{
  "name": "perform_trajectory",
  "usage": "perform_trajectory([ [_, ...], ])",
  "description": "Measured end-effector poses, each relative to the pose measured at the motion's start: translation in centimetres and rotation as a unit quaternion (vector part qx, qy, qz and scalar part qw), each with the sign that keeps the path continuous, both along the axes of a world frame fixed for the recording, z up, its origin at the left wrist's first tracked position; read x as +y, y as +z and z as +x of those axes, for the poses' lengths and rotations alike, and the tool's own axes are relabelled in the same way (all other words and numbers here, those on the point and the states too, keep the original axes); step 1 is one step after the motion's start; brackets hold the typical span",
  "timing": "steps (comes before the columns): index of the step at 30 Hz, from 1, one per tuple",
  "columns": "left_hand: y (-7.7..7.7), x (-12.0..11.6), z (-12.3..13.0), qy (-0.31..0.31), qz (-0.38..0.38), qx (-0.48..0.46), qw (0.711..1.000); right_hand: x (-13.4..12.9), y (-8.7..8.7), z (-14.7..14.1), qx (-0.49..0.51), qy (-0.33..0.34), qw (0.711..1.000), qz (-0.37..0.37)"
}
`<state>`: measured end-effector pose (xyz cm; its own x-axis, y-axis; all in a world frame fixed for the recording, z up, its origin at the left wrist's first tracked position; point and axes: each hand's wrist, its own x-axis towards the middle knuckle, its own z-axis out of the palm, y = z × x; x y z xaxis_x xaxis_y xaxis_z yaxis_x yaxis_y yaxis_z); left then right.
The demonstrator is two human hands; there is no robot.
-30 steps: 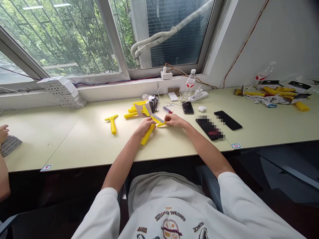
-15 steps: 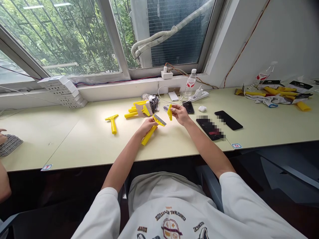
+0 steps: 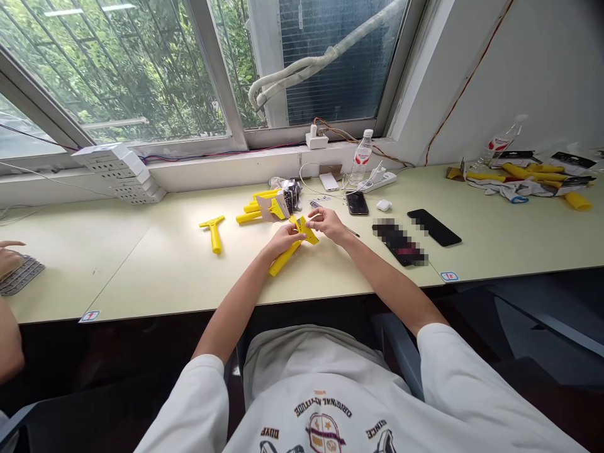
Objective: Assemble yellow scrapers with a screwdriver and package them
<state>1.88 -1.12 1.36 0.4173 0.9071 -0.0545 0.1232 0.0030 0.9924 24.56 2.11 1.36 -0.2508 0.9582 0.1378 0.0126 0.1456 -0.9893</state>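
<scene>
My left fingers (image 3: 293, 235) are curling narrowly around the yellow scraper (image 3: 285, 258) just below its head, and my right fingers (image 3: 314, 223) are closing on the head's far side, so the scraper is lying slantwise in front of me, held between both hands. An even, firm pinch is keeping the head from twisting. Far left, a co-worker's hand (image 3: 8, 259) is resting on a grey keypad (image 3: 21, 275), well apart from me. On the desk (image 3: 141, 270), a lone scraper (image 3: 214, 234) and a yellow pile (image 3: 250, 212) are sitting beyond my left hand, with open room around them. Right of my hands, a black phone (image 3: 357, 202) and a pixelated phone (image 3: 399, 242) are lying near my forearm. The handle's tip is pointing toward the desk's near edge, with a strip of bare desk between them.
</scene>
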Motion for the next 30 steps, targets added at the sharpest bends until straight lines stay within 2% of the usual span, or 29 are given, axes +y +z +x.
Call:
perform_trajectory([
  [6,0.0,-0.1,0.4,0.005,-0.004,-0.012,1.000,-0.7,0.1,-1.0,0.005,-0.004,1.000,0.011],
  [13,0.1,-0.1,0.6,0.021,-0.009,-0.023,0.999,-0.2,-0.5,-1.3,-0.053,-0.048,0.993,0.093],
  [16,0.0,0.0,0.5,0.021,-0.012,-0.025,0.999,-0.1,-0.6,-1.2,-0.034,-0.065,0.994,0.084],
  [18,0.0,0.0,0.5,0.021,-0.014,-0.019,1.000,-0.1,-0.4,-1.0,-0.037,-0.051,0.997,0.054],
  [23,-0.1,0.1,0.4,0.029,0.001,0.001,1.000,-0.5,-0.1,-0.6,-0.071,0.044,0.996,-0.017],
  [30,-0.6,0.4,0.3,0.024,0.004,0.006,1.000,-0.4,-0.1,-0.8,-0.052,0.059,0.997,-0.024],
])
